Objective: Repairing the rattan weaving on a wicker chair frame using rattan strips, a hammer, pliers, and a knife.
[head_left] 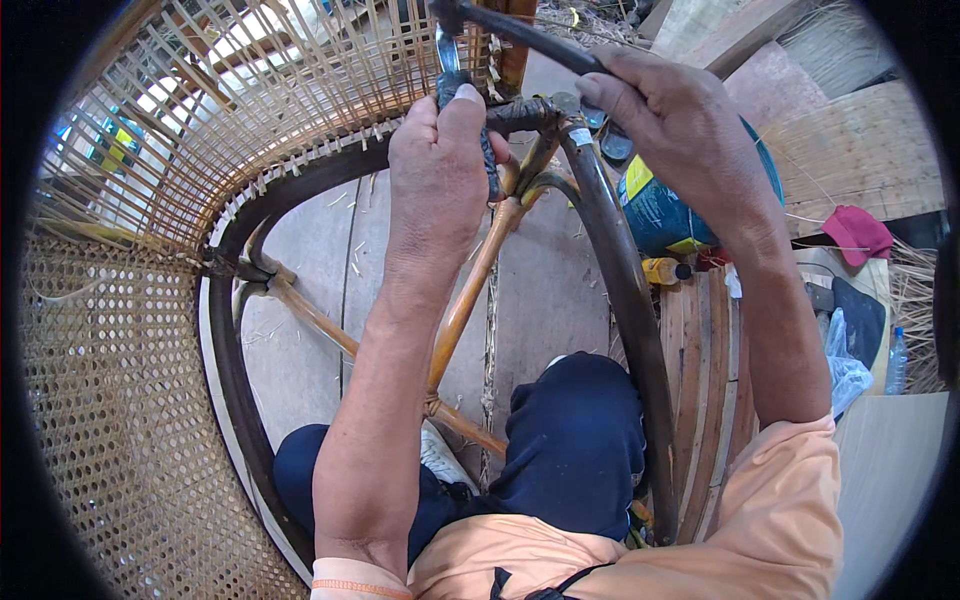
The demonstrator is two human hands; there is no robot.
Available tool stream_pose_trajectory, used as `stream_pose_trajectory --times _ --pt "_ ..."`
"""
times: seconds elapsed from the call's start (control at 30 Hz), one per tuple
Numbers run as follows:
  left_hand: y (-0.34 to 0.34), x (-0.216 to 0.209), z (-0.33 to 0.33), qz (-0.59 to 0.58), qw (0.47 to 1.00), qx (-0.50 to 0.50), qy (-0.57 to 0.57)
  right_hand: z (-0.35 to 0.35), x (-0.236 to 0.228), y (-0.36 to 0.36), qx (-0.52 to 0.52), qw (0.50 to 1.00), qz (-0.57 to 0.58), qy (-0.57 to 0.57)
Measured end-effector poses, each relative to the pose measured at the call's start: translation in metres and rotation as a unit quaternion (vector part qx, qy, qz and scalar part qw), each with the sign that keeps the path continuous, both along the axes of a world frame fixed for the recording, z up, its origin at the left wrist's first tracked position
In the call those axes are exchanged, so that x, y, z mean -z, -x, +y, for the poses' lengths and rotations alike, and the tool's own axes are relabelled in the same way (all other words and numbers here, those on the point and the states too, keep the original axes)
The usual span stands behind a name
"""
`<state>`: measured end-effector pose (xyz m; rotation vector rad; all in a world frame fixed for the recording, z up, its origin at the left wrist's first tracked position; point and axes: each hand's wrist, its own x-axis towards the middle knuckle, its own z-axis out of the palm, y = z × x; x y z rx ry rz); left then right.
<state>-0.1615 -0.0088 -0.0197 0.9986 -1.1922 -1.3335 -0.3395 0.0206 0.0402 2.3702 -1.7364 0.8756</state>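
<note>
My left hand [440, 180] is closed around a hand tool [447, 50] with a bare metal shank and a dark, wrapped-looking grip; its exact kind is unclear. In my right hand [665, 125] is the dark handle of a hammer [540, 38], its head up beside the metal of the other tool. Whether the two touch I cannot tell. Beneath my left hand runs the dark curved rim of a rattan chair frame [300, 190]. Light strips of the openwork rattan weave [270, 90] are wrapped along that rim.
A cane mesh panel [110, 400] rises on the left. Lighter rattan struts [470, 290] cross between my arms. At right are a blue-green container [650, 215], a yellow bottle [665, 271], a red cap [860, 235], a plastic bottle [897, 362] and wooden slats [700, 400].
</note>
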Motion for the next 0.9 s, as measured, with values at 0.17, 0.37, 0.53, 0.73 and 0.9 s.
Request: stream_pose_trajectory --times 0.17,0.37,0.53,0.73,0.9 --pt "0.002 -0.001 0.012 -0.036 0.999 -0.005 0.039 0.012 -0.004 0.007 0.031 0.997 -0.073 0.014" --pt "0.009 -0.006 0.006 -0.078 0.996 -0.01 0.033 0.014 -0.002 0.01 0.044 0.997 -0.066 -0.02" --pt "0.012 -0.005 0.009 -0.06 0.998 -0.008 0.031 0.013 0.0 0.009 0.049 0.991 -0.121 -0.006" --pt "0.013 -0.01 0.014 -0.049 0.999 -0.021 0.011 0.014 0.0 0.002 0.029 0.99 -0.136 -0.015" --pt "0.015 -0.009 0.007 -0.072 0.995 -0.054 0.033 0.015 0.007 -0.003 0.026 0.984 -0.174 -0.009"
